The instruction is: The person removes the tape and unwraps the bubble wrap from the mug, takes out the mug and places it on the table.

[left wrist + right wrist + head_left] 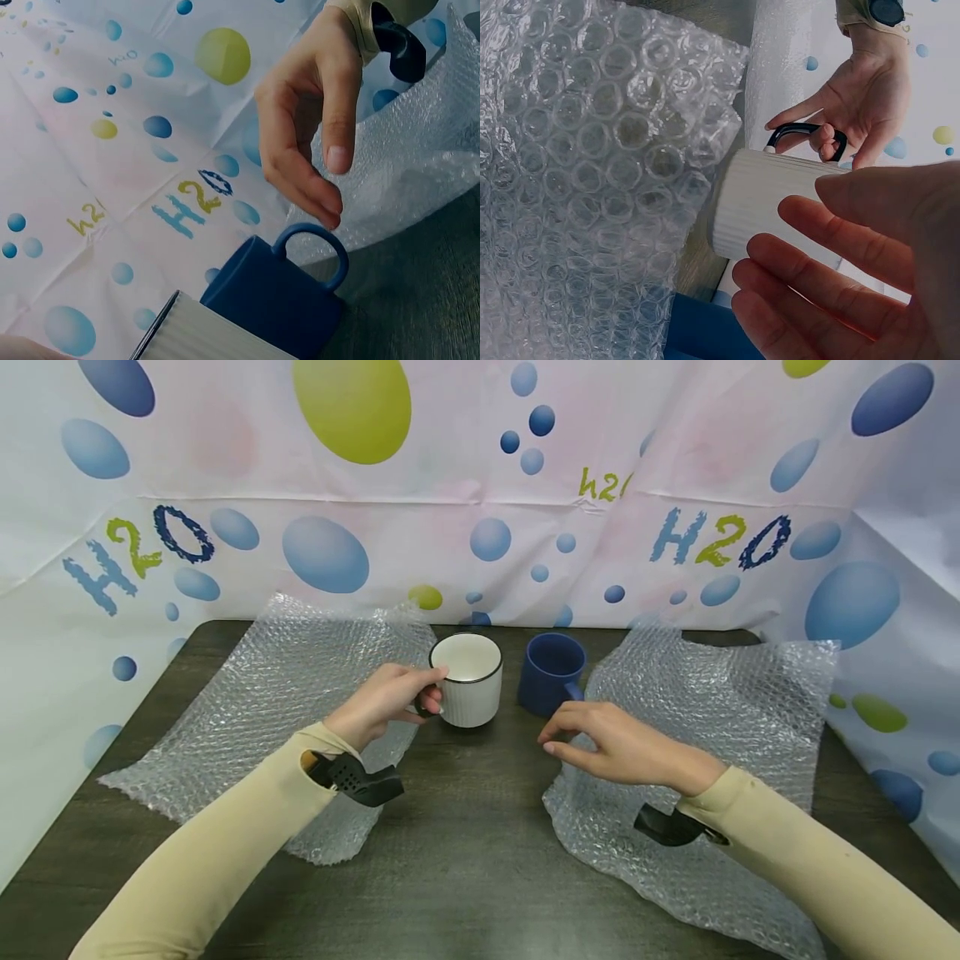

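Note:
A white ribbed mug [474, 695] with a dark rim stands upright at the back middle of the table. My left hand [386, 697] grips its dark handle [804, 129], fingers curled through the loop in the right wrist view. Just to its right is a blue mug [542, 687], its handle [343, 259] pointing toward my right hand [626, 745]. That hand hovers beside the blue mug's handle with loosely bent fingers [810, 277] and holds nothing. In the left wrist view its fingertips are just above the handle, apart from it.
One sheet of bubble wrap [300, 668] lies on the left of the dark table [465, 877], partly under my left forearm. Another bubble wrap sheet [720, 693] covers the right side, beneath my right arm. A patterned backdrop [435, 485] hangs behind the table.

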`<state>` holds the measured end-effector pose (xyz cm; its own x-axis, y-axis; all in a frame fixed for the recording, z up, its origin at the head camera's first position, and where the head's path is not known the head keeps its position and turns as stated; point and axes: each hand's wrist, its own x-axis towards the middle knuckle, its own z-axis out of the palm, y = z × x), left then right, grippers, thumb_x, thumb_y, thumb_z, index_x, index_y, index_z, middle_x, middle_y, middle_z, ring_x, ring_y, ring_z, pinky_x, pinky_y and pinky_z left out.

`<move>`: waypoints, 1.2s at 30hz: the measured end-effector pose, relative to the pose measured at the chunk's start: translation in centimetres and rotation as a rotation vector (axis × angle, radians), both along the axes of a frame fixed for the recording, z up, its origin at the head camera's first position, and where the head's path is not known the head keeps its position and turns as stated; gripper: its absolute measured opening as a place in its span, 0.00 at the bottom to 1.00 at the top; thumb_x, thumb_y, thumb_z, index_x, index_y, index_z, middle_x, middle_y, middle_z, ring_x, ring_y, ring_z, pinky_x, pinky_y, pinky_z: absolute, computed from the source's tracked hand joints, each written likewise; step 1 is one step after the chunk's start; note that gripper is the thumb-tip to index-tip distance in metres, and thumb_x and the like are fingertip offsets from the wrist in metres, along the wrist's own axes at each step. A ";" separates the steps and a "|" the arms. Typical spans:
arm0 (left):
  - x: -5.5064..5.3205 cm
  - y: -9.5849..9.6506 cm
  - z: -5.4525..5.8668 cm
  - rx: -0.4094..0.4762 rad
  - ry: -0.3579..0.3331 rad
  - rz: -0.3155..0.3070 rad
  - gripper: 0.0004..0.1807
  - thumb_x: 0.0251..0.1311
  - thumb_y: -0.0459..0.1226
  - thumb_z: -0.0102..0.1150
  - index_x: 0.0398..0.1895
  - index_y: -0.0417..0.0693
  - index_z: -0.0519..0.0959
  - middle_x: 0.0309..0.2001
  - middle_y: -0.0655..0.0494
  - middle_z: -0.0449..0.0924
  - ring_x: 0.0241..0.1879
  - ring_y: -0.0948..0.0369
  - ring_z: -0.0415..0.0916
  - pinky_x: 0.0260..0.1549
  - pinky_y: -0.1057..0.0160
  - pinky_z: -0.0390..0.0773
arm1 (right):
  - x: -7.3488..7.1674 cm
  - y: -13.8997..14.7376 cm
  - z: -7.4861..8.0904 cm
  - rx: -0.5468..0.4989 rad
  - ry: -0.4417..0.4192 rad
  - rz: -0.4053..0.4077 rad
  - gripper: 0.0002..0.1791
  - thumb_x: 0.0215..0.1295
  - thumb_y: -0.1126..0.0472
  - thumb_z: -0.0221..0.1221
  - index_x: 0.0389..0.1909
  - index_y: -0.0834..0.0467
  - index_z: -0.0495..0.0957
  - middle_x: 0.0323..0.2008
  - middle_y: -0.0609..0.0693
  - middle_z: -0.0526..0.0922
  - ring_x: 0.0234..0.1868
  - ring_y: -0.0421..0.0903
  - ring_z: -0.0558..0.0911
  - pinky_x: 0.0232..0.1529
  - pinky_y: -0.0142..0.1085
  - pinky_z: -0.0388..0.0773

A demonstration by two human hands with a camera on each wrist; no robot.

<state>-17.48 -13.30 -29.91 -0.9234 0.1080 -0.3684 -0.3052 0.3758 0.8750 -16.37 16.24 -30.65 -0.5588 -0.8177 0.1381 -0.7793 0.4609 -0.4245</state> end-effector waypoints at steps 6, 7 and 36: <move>-0.2 -0.5 -0.6 -0.015 -0.006 0.018 0.22 0.70 0.50 0.48 0.30 0.41 0.76 0.21 0.59 0.75 0.44 0.49 0.78 0.50 0.51 0.79 | -0.1 0.0 -0.2 -0.002 -0.005 0.001 0.07 0.69 0.60 0.56 0.43 0.52 0.82 0.41 0.44 0.82 0.38 0.37 0.80 0.39 0.34 0.78; -0.3 -0.7 -0.7 -0.018 -0.005 0.021 0.22 0.70 0.50 0.48 0.30 0.41 0.76 0.21 0.59 0.75 0.44 0.50 0.78 0.49 0.52 0.79 | -0.1 0.0 -0.3 -0.002 -0.006 0.001 0.08 0.69 0.60 0.56 0.43 0.52 0.82 0.41 0.44 0.82 0.38 0.37 0.80 0.39 0.34 0.78; -0.6 -1.5 -1.9 -0.059 0.005 0.022 0.23 0.69 0.52 0.48 0.32 0.40 0.78 0.24 0.57 0.78 0.47 0.48 0.78 0.48 0.54 0.79 | 0.0 -0.2 -0.5 0.011 -0.026 0.004 0.07 0.69 0.60 0.56 0.43 0.53 0.82 0.40 0.44 0.82 0.37 0.36 0.80 0.37 0.32 0.78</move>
<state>-18.06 -14.81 -31.83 -0.9272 0.0660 -0.3688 -0.3095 0.4198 0.8532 -16.36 16.00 -31.17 -0.5587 -0.8215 0.1144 -0.7701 0.4626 -0.4393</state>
